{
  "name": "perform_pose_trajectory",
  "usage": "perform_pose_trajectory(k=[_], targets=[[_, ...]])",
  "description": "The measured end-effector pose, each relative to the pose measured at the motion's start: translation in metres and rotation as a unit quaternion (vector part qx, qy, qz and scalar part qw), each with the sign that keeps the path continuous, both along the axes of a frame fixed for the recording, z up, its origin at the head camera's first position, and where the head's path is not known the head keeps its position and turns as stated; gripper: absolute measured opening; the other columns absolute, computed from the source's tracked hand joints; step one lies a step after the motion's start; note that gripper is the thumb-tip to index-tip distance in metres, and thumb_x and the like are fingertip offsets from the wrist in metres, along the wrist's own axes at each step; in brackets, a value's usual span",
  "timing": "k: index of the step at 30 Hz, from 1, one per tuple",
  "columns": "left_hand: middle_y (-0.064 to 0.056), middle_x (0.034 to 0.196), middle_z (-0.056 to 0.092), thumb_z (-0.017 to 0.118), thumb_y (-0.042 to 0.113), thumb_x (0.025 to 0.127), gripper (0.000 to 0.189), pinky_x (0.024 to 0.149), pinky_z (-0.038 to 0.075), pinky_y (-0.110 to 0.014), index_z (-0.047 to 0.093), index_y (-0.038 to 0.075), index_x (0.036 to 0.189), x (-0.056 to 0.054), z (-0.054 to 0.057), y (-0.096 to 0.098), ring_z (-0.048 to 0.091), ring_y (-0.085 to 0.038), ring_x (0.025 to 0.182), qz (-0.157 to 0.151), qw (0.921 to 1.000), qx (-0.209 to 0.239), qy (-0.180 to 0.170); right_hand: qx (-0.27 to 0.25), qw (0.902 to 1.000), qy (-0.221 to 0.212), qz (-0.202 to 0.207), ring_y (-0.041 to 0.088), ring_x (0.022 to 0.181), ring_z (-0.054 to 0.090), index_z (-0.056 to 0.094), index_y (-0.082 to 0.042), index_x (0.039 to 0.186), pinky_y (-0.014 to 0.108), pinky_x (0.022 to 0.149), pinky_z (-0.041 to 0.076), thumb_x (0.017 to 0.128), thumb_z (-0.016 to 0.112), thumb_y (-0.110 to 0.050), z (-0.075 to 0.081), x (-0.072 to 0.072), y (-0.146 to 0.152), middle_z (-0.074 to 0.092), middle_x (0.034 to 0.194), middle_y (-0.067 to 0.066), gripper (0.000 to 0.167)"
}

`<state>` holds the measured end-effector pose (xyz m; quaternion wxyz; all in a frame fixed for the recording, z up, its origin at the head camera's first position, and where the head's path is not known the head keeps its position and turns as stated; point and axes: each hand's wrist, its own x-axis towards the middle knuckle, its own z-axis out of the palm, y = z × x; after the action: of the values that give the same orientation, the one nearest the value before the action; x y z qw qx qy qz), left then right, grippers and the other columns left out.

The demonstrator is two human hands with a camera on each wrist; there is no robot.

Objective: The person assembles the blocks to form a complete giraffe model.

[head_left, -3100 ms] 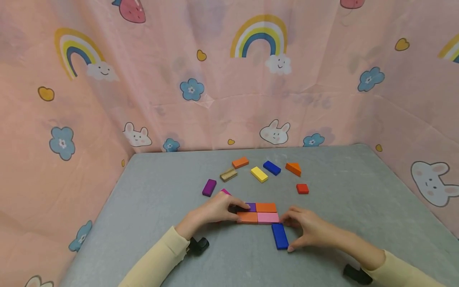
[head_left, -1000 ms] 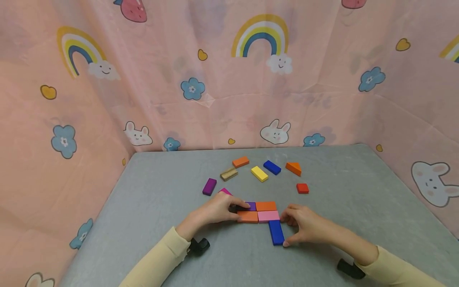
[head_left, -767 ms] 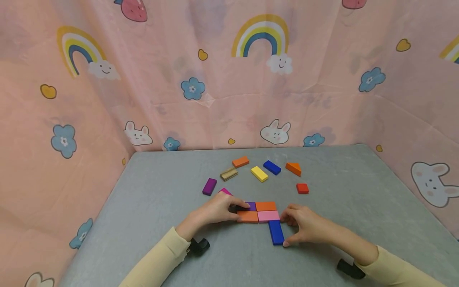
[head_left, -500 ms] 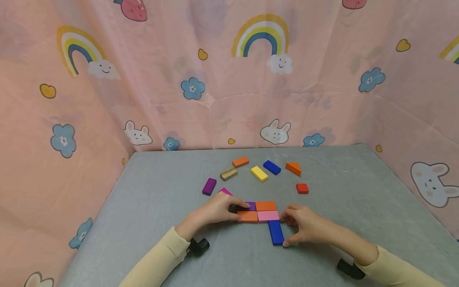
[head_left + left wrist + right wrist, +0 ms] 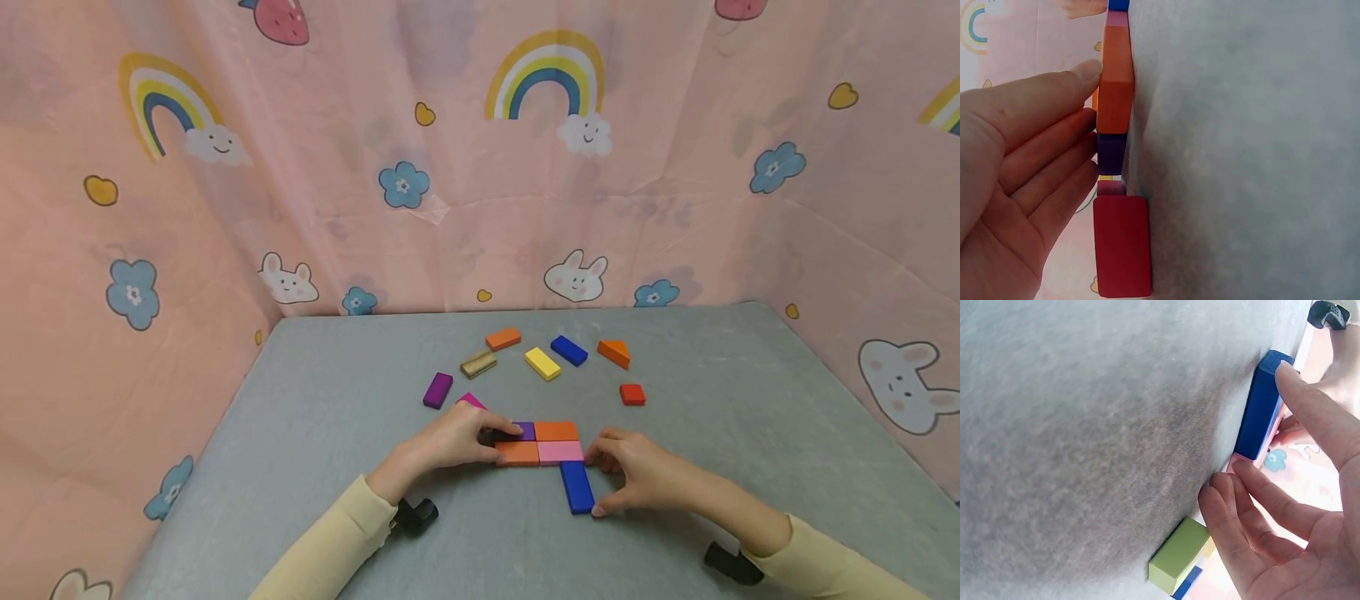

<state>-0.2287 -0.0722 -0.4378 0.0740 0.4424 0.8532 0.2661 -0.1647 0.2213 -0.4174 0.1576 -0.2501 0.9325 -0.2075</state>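
Note:
Four blocks form a two-by-two group in the head view: purple (image 5: 528, 432), orange (image 5: 557, 431), another orange (image 5: 517, 454) and pink (image 5: 560, 452). My left hand (image 5: 457, 435) touches the left end of this group, thumb at the near orange block and fingers over the purple one, partly covering it. A long blue block (image 5: 577, 487) points toward me from below the pink block's right end. My right hand (image 5: 645, 469) holds it, with the thumb (image 5: 1294, 381) at its near end and fingertips by the pink block's corner.
Several loose blocks lie farther back, among them yellow (image 5: 542, 364), blue (image 5: 568, 350), orange triangle (image 5: 615, 353) and red (image 5: 632, 394). A magenta block (image 5: 471, 400) sits behind my left hand. The wrist views show a red block (image 5: 1122, 247) and a green block (image 5: 1179, 556) near the hands.
Since about three seconds ago, my right hand has shifted the blue block slightly left and away from me, up to the pink block. Over the last second almost nothing has moved.

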Motion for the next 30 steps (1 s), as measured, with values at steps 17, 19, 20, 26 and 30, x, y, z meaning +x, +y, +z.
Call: perform_pose_trajectory(k=[17, 19, 20, 26, 30], targets=[[0.008, 0.116, 0.068, 0.074, 0.023, 0.083, 0.037, 0.091, 0.049, -0.022, 0.068, 0.019, 0.119, 0.0, 0.001, -0.001, 0.06, -0.003, 0.108, -0.011, 0.9997, 0.021, -0.001, -0.041, 0.9976, 0.056, 0.006, 0.013, 0.088, 0.059, 0.063, -0.007, 0.114, 0.027, 0.073, 0.055, 0.07, 0.08, -0.044, 0.011, -0.006, 0.004, 0.063, 0.101, 0.0, 0.06], [0.006, 0.116, 0.068, 0.075, 0.021, 0.082, 0.037, 0.089, 0.051, -0.024, 0.068, 0.017, 0.118, 0.0, 0.003, -0.003, 0.061, -0.005, 0.108, -0.007, 0.9991, 0.041, -0.009, -0.049, 0.9956, 0.08, 0.007, 0.016, 0.094, 0.062, 0.062, -0.008, 0.118, 0.03, 0.078, 0.056, 0.072, 0.08, -0.043, 0.011, -0.009, 0.001, 0.064, 0.108, 0.002, 0.061], [0.005, 0.117, 0.068, 0.075, 0.021, 0.082, 0.037, 0.087, 0.052, -0.025, 0.069, 0.017, 0.118, 0.0, 0.003, -0.005, 0.061, -0.005, 0.108, -0.002, 0.9987, 0.049, -0.012, -0.05, 0.9946, 0.09, 0.012, 0.018, 0.097, 0.062, 0.061, -0.008, 0.121, 0.032, 0.08, 0.056, 0.072, 0.079, -0.044, 0.009, -0.01, -0.002, 0.064, 0.112, 0.003, 0.063], [0.006, 0.12, 0.066, 0.076, 0.022, 0.08, 0.039, 0.089, 0.051, -0.023, 0.068, 0.019, 0.118, 0.001, 0.007, -0.014, 0.06, -0.004, 0.112, 0.028, 0.9977, 0.053, -0.032, -0.042, 0.9894, 0.123, 0.064, 0.025, 0.118, 0.057, 0.053, -0.01, 0.133, 0.044, 0.096, 0.048, 0.076, 0.076, -0.043, -0.003, -0.016, -0.011, 0.06, 0.129, 0.005, 0.07], [0.008, 0.12, 0.066, 0.075, 0.022, 0.082, 0.04, 0.094, 0.048, -0.022, 0.067, 0.02, 0.121, 0.002, 0.006, -0.016, 0.059, -0.004, 0.112, 0.023, 0.9983, 0.038, -0.037, -0.044, 0.9868, 0.124, 0.095, 0.029, 0.119, 0.057, 0.054, -0.006, 0.133, 0.046, 0.095, 0.047, 0.079, 0.075, -0.041, -0.007, -0.016, -0.011, 0.059, 0.132, 0.009, 0.068]])
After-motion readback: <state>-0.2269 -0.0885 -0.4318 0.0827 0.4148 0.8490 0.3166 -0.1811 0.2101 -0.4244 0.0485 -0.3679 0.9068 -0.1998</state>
